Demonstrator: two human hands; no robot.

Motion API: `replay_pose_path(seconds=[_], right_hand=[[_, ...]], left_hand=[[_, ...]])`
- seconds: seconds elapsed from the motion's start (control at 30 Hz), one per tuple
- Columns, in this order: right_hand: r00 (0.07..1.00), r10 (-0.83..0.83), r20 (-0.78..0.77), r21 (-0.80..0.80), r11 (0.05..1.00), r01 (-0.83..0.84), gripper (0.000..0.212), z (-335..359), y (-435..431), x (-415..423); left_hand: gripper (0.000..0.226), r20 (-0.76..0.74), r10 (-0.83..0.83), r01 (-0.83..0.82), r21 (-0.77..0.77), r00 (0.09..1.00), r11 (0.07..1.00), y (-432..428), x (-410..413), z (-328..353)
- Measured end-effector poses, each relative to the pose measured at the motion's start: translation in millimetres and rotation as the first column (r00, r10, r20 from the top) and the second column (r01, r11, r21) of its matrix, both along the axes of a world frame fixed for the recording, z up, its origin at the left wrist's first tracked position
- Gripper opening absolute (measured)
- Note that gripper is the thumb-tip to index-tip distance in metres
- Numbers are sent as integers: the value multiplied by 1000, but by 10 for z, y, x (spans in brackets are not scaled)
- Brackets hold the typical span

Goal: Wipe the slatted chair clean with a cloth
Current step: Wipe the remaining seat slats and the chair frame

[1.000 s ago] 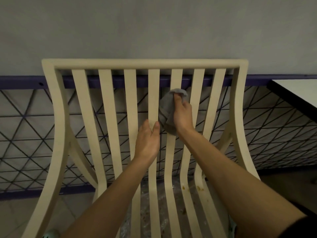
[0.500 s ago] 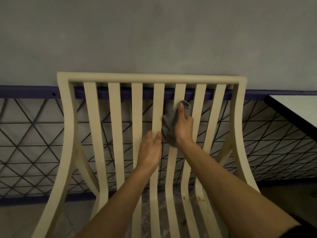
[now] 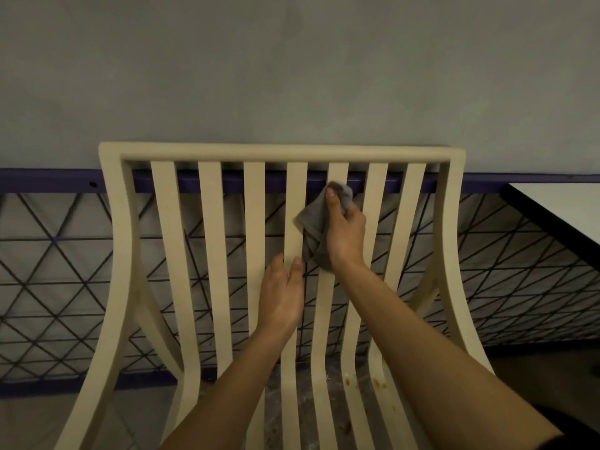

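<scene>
One head-worn view only. The slatted chair (image 3: 282,152) is seen from close above and in front, camera faced forward and down; upper half is filled by the wall (image 3: 292,76).

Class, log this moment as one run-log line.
right hand: grips grey cloth on slat of cream slatted chair | left hand: holds neighbouring slat | orange seat spots: present
</scene>
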State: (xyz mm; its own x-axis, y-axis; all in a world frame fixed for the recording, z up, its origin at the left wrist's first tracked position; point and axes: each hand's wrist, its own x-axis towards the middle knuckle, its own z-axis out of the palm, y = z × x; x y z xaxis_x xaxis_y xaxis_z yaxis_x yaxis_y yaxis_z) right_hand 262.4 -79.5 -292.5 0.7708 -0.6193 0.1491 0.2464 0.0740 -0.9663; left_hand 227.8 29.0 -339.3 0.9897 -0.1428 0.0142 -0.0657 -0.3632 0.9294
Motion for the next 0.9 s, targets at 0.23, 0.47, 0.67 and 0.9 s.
replay_pose_path(seconds=[0.23,0.47,0.67,0.9], right_hand=[[999,18,-31,1,1000,-18,33,-203,-3,-102],[995,77,-64,51,996,-74,33,-577,20,-248],[991,74,-112,36,997,-70,36,-954,70,-355],[979,50,-197,1,999,-51,42,-1325,136,-489]], left_hand=[[52,-28,28,-28,-13,999,1000,-30,2,-29],[27,-15,67,-68,-90,998,994,-28,-29,-13],[8,-27,92,-95,-146,995,985,-44,-13,-47],[29,-219,59,-139,-372,974,918,57,56,-131]])
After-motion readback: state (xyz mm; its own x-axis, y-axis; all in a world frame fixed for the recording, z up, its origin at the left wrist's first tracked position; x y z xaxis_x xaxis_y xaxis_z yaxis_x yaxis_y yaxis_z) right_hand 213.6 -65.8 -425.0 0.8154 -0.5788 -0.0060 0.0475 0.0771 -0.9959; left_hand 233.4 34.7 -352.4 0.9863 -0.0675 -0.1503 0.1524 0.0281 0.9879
